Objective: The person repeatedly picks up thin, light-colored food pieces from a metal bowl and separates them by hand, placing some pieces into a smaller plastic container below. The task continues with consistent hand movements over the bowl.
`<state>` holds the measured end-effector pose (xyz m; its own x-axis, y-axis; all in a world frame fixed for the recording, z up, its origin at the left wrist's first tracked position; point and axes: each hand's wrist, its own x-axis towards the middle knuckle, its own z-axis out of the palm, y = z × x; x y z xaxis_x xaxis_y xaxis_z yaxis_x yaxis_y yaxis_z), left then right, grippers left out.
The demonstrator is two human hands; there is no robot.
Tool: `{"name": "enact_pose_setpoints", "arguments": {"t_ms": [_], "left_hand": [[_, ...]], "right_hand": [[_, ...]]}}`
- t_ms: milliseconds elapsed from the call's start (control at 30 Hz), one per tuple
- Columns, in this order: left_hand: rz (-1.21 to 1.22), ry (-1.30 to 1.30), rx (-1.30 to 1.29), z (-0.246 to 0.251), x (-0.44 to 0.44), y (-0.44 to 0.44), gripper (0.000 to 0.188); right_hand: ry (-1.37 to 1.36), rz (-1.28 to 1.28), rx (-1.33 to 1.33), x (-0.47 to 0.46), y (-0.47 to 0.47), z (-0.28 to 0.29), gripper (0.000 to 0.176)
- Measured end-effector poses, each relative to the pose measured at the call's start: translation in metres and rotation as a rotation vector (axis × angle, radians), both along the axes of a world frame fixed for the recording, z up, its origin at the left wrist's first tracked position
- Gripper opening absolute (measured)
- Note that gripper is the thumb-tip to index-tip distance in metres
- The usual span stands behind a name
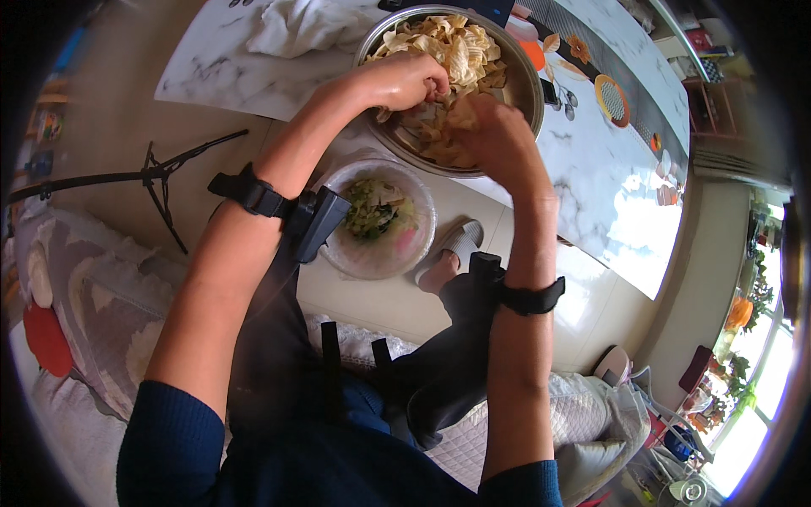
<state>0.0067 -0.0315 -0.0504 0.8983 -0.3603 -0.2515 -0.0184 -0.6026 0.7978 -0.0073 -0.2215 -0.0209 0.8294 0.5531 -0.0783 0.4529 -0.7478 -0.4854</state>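
A wide stainless steel basin [529, 104] sits at the table's near edge, holding a heap of pale, crinkled food sheets, perhaps tofu skin [459, 51]. Over its left part, my left hand [408, 82] has its fingers curled down at the near side of the heap; whether they pinch a piece is hidden. My right hand [497, 136] reaches into the near right part, its fingers around a pale crinkled piece [464, 114]. The two hands are close together, with loose pieces between and below them. Each forearm wears a black strap with a device.
Below the table edge stands a plastic-lined bin [424, 234] with green vegetable scraps. A white cloth [304, 28] lies on the marble-patterned table [209, 70], left of the basin. A black phone-like object [549, 92] touches the basin's right side. A black tripod stand [158, 171] is at left.
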Motion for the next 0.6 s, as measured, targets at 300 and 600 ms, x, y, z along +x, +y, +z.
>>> {"name": "enact_pose_setpoints", "arguments": {"t_ms": [300,600], "left_hand": [[-0.165,-0.028,-0.041,-0.009,0.003,0.003,0.034],[-0.296,-0.085,0.005,0.001,-0.002,0.008,0.034]], "right_hand": [[0.111,0.146,-0.152,-0.007,0.015,0.002,0.050],[0.206,0.121,-0.026,-0.004,-0.003,0.022,0.038]]}}
